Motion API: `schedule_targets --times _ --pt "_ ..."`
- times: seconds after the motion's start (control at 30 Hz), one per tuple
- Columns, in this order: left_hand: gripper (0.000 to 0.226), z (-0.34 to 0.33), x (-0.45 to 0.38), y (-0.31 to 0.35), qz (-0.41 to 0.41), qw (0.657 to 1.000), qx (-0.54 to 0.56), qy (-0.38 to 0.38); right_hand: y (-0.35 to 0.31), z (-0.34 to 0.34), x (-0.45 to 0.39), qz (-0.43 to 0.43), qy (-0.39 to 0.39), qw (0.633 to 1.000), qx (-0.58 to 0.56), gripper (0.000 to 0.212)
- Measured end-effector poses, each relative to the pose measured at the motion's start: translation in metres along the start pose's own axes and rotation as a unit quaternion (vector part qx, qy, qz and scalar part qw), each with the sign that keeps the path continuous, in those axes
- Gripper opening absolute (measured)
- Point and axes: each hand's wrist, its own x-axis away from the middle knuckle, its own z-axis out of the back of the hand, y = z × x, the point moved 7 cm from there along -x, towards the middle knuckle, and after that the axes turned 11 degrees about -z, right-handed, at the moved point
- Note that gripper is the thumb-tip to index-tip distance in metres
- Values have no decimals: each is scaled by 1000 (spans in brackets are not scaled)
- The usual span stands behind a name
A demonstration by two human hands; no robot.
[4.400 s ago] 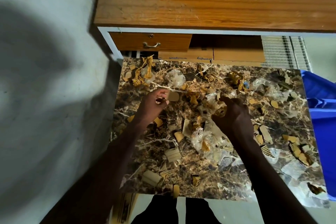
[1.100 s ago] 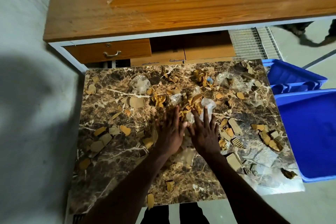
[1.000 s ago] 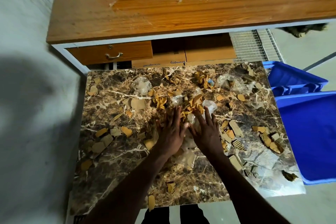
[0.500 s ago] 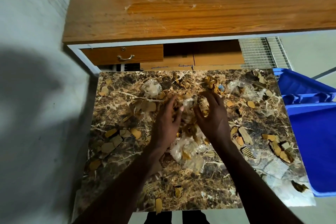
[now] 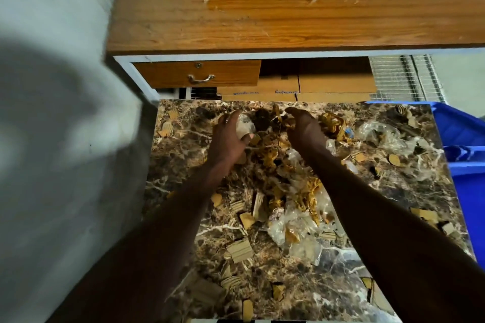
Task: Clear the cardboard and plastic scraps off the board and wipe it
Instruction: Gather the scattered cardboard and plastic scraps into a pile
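- One marble-patterned board (image 5: pixel 354 283)
- Two hands: left hand (image 5: pixel 227 139), right hand (image 5: pixel 304 130)
- One wooden desk (image 5: pixel 288 2)
- One drawer (image 5: pixel 196 73)
- Cardboard scraps (image 5: pixel 240 250) and plastic scraps (image 5: pixel 380 134): too many to count

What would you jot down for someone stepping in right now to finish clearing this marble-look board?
Left hand: open, reaching over the board's far edge by a plastic scrap.
Right hand: open, cupped beside it, holding nothing that I can see.
Scraps: cardboard and plastic heaped mid-board, more loose pieces around.
Board: far from cleared, not wiped.
Blue bin stands along its right edge.
Left: gather, bin, wipe.
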Motion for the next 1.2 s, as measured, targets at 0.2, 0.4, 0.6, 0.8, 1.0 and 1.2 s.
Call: schedule_targets --times 0.2,0.4,0.6,0.8,1.0,1.2 --pt "79 -20 -13 -5 -28 995 -50 -78 -17 -26 -22 77 -21 993 89 45" --pt "45 -13 -5 -6 -10 1000 0 -25 0 -51 -36 27 -31 994 97 21" --pt "37 13 9 7 31 998 35 53 -33 -34 -5 68 -52 995 49 25" --pt "41 19 33 27 34 996 58 65 -41 -76 41 105 -115 975 160 65" --pt "52 5 51 35 23 994 95 38 -40 -91 48 119 -90 979 138 25" --pt "50 19 66 55 -5 989 126 78 -49 14 51 93 -10 995 18 36"
